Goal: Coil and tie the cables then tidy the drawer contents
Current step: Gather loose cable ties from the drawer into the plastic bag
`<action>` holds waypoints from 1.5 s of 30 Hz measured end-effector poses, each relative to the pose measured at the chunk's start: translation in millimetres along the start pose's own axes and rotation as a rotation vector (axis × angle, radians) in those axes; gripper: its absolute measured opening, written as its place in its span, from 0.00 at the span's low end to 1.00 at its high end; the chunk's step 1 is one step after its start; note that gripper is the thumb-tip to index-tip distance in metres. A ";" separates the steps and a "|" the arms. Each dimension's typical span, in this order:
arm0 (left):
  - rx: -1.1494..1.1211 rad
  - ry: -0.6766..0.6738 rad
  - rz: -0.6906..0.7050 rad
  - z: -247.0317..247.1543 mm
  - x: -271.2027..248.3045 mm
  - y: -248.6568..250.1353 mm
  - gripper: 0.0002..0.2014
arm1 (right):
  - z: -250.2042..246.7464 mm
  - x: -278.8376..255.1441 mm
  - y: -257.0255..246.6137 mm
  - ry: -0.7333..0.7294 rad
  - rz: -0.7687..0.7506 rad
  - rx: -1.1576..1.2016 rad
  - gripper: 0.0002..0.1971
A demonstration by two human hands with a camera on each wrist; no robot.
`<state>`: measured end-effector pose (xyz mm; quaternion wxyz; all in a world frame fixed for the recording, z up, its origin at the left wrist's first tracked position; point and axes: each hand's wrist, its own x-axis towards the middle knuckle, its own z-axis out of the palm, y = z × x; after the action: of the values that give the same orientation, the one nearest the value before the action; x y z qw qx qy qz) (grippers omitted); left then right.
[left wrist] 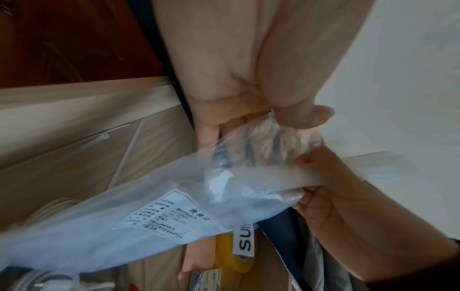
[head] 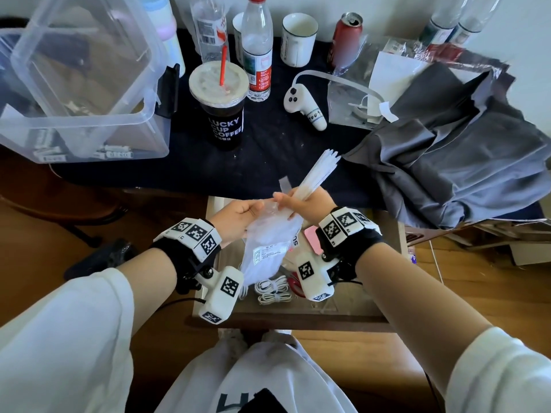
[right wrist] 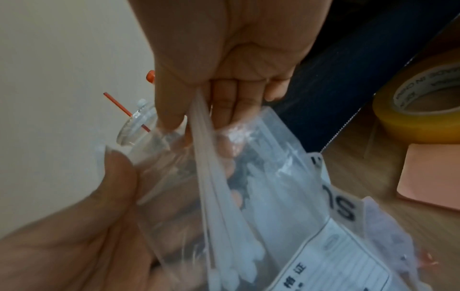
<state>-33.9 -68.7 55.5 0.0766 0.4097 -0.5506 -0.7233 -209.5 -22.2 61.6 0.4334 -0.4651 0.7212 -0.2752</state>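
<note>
Head view: left hand point(head: 235, 217) pinching the mouth of a clear plastic bag point(head: 268, 248), fingers curled on the film; right hand point(head: 307, 202) closed round a bundle of white cable ties point(head: 316, 171), half in the bag, tips fanning up over the dark counter point(head: 268, 150). Below, in the open drawer point(head: 357, 305), two coiled white cables point(head: 272, 289) already bound.

Left wrist view: thumb and fingers point(left wrist: 301, 116) nipping the thin film of the bag, label point(left wrist: 171, 214) hanging low; loose ties point(left wrist: 129, 149) lying on the drawer floor, yellow tape roll point(left wrist: 234, 254) beneath.

Right wrist view: fingers point(right wrist: 224, 98) wrapped about the tie stems just above the bag mouth; tape roll and a pink pad point(right wrist: 433, 175) beside.

Likely handling: ties light, springy, smooth, prone to splay or slip out singly, so best gripped firmly mid-bundle near the heads. Bag limp and slippery, easily collapsing; best held at the rim, kept open.
</note>
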 end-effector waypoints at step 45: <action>-0.156 0.068 0.413 -6.5 6.4 71.4 0.21 | -38.5 -5.9 -4.3 0.298 -0.193 0.248 0.09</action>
<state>-58.0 -104.3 113.2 0.2730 0.3053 -0.5621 -0.7186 -240.5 -18.8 85.4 0.3475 -0.4294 0.6899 -0.4678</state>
